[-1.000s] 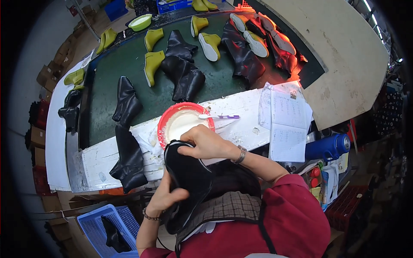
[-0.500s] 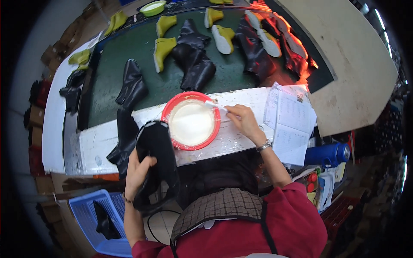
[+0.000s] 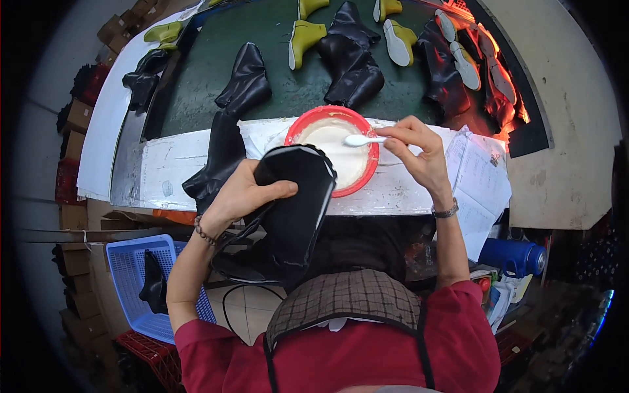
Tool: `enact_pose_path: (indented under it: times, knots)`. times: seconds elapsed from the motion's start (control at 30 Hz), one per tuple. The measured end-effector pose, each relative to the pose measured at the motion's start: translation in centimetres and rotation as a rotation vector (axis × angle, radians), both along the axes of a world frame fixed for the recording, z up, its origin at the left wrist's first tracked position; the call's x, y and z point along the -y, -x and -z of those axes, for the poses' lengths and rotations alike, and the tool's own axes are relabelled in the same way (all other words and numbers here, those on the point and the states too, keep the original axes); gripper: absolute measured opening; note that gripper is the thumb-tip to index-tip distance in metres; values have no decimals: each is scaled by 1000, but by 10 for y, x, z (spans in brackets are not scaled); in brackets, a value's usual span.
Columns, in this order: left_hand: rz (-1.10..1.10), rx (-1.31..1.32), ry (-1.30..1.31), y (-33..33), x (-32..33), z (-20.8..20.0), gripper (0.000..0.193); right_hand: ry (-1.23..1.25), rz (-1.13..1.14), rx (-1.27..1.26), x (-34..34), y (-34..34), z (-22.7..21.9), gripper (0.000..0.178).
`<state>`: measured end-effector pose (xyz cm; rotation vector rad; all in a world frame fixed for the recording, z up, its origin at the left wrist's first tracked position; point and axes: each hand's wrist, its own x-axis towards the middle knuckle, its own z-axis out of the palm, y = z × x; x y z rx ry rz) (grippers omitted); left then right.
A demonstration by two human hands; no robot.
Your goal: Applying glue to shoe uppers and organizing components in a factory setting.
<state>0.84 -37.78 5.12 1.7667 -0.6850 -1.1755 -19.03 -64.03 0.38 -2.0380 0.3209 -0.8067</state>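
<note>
My left hand [image 3: 246, 195] grips a black boot upper [image 3: 296, 219], its thumb pressed on the dark surface. A pale strip runs along the upper's curved edge, which is tilted toward the bowl. Between the fingertips of my right hand [image 3: 422, 152] is a small white brush [image 3: 362, 140], its handle pinched. The brush's white head hovers over a red bowl [image 3: 373, 160] of creamy white paste [image 3: 325, 135]. The boot upper covers the bowl's near left side. Just left of my left hand lies another black boot upper [image 3: 224, 154].
A green conveyor belt [image 3: 282, 92] carries black uppers and yellow shoe lasts [image 3: 304, 42], with a red glow at its right end. Written sheets [image 3: 481, 177] lie on the right of the white bench [image 3: 177, 173]. A blue basket [image 3: 128, 288] stands lower left; a blue flask [image 3: 514, 257] is at right.
My left hand has raised the boot upper and brought it right, over the bowl's near edge. My right hand has turned, and the brush now points left over the paste. The view has shifted.
</note>
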Motion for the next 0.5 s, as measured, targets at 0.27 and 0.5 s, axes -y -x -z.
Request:
enact_pose_path:
  times: [0.27, 0.5]
  knots:
    - [-77, -134, 36, 3, -3, -14, 25, 327, -206, 51, -7, -29, -18, 17]
    - [-332, 57, 338, -4, 3, -10, 14, 362, -103, 73, -28, -21, -10, 18]
